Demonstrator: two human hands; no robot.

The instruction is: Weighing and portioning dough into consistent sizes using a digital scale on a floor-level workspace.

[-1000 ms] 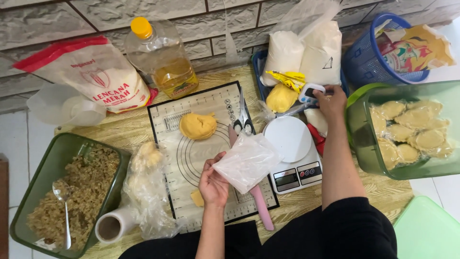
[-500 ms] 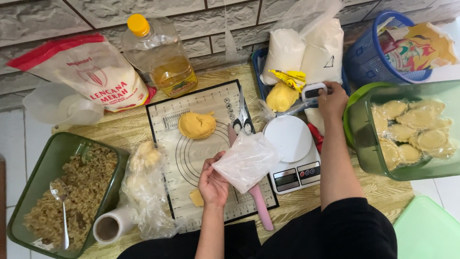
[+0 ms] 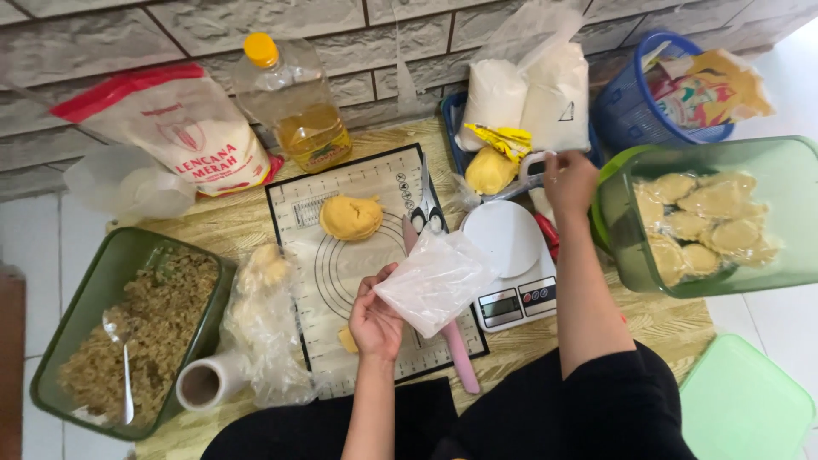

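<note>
One view, from the head camera, looks straight down on the counter (image 3: 673,328). The left hand (image 3: 375,322) has its grip closed on a clear plastic sheet (image 3: 436,281), pinching one edge so the sheet hangs over the near right part of the black-edged pastry mat (image 3: 341,273), partly covering a pink rolling pin (image 3: 456,353). The right hand (image 3: 569,181) reaches to the far side, fingers curled about a small white tape-like roll (image 3: 532,166) beside the yellow dough lump (image 3: 489,170) in the blue tray (image 3: 452,111); whether that grip is fully closed cannot be told. A ball of yellow dough (image 3: 351,217) sits on the mat, just left of the scissors (image 3: 423,213), with the white kitchen scale (image 3: 511,255) to the right. As a judgement, the sheet handles best kept flat and off the dough, the pinch staying near one corner so it does not fold on itself, while the far reach stays clear of the green container of filled pastries (image 3: 707,217).
</note>
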